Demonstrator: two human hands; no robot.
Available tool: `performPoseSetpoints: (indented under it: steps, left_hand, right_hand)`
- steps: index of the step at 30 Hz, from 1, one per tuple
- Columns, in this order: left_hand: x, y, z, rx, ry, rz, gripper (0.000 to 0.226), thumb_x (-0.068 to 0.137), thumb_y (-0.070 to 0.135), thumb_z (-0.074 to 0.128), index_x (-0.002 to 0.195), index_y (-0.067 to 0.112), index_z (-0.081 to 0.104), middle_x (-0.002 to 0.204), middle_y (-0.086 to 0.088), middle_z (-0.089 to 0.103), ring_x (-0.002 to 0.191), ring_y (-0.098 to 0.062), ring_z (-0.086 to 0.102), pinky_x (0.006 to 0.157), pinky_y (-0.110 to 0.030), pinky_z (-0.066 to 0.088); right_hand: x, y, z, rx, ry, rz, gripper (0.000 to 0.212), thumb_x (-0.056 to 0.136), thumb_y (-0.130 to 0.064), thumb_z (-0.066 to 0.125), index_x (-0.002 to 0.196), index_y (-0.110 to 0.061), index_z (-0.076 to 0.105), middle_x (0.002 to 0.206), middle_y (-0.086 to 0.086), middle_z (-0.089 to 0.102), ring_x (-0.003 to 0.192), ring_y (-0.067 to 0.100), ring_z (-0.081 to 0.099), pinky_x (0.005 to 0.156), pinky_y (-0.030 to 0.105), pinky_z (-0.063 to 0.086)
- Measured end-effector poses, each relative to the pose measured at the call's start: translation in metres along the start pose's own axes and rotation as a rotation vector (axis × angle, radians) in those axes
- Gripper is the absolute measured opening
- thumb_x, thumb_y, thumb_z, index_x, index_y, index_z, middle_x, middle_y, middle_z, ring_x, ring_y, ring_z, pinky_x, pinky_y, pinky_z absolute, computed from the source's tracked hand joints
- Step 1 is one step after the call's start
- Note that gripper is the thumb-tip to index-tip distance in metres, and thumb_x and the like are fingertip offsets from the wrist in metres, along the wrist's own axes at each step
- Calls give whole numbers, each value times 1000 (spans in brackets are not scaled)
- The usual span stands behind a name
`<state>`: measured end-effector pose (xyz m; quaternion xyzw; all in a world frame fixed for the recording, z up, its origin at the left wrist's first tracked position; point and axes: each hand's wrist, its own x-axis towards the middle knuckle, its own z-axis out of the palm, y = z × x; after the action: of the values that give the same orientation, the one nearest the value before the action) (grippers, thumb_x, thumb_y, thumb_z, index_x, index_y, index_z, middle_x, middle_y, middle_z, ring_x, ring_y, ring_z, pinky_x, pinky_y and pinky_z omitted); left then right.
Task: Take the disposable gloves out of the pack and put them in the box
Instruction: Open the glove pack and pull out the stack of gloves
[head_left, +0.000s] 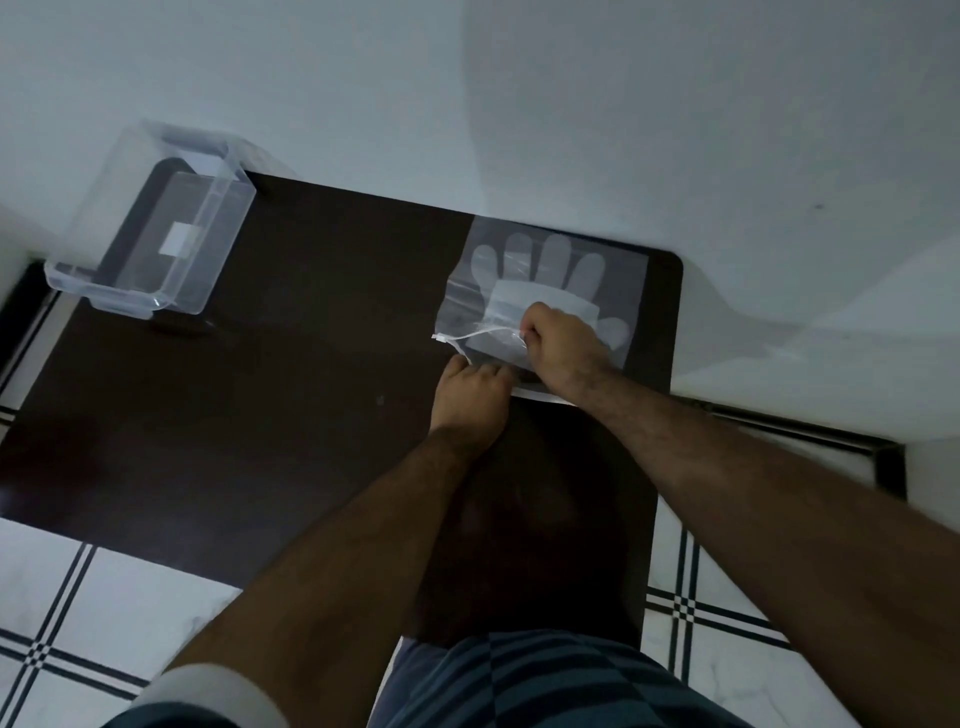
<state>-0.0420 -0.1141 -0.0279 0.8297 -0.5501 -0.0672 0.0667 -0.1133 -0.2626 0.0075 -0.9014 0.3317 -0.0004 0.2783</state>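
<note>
A clear plastic pack lies flat at the far right of the dark table, with translucent disposable gloves showing through it, fingers pointing away from me. Its near edge has a white zip strip, partly lifted. My right hand pinches the upper layer of the pack's mouth. My left hand presses and grips the lower near edge of the pack. A clear, empty plastic box stands open at the table's far left corner, well apart from both hands.
The table's back edge meets a white wall. White floor tiles with dark lines show on the left, right and in front of the table. My striped clothing is at the bottom.
</note>
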Motion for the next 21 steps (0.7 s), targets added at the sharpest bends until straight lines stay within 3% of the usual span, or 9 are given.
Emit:
performPoseSetpoints:
  steps: [2, 5, 9, 14, 16, 19, 21]
  left_hand:
    - [11, -5, -3, 40, -21, -6, 14, 93, 16, 67, 104, 13, 76, 86, -5, 78, 74, -30, 75, 91, -44, 49]
    - [26, -5, -12, 193, -134, 10, 24, 102, 21, 58, 121, 16, 72, 105, -3, 76, 86, -27, 75, 102, -44, 45]
    - [33, -5, -16, 301, -215, 58, 25, 107, 24, 52, 114, 20, 75, 113, -1, 70, 101, -25, 70, 110, -46, 41]
    - [36, -7, -11, 323, -214, 139, 28, 107, 25, 51, 118, 19, 76, 116, -1, 70, 113, -28, 63, 114, -48, 40]
    - [35, -9, -7, 312, -191, 194, 26, 105, 23, 53, 117, 17, 76, 114, -3, 70, 112, -29, 62, 111, -48, 42]
    - [33, -14, -2, 289, -109, 262, 19, 95, 20, 60, 103, 15, 77, 99, -3, 70, 97, -28, 62, 93, -46, 51]
    - [32, -19, 4, 255, -6, 297, 21, 89, 20, 59, 98, 13, 77, 92, -4, 67, 87, -28, 61, 83, -46, 53]
  right_hand:
    - [2, 1, 0, 14, 9, 8, 11, 107, -22, 54, 103, -17, 63, 96, 2, 69, 86, 22, 66, 77, 45, 59]
    - [5, 0, -1, 7, 8, 9, 11, 107, -22, 54, 101, -20, 62, 93, 0, 67, 84, 20, 64, 72, 40, 55]
    - [10, 1, -3, -11, 32, -18, 11, 106, -21, 55, 97, -22, 60, 91, -2, 66, 82, 18, 62, 69, 33, 47]
    - [14, 3, -3, -15, 20, -21, 11, 106, -21, 55, 98, -21, 62, 90, -1, 67, 82, 18, 63, 73, 38, 55]
    - [16, 5, -1, -15, 21, -29, 10, 106, -21, 55, 98, -21, 63, 91, -1, 67, 82, 19, 63, 73, 38, 55]
    - [17, 11, 2, -3, 1, -52, 14, 106, -27, 55, 101, -19, 65, 94, 0, 69, 88, 20, 64, 75, 37, 53]
    - [18, 18, 5, -14, -10, -53, 31, 107, -42, 47, 107, -19, 68, 104, 0, 70, 101, 21, 62, 86, 41, 54]
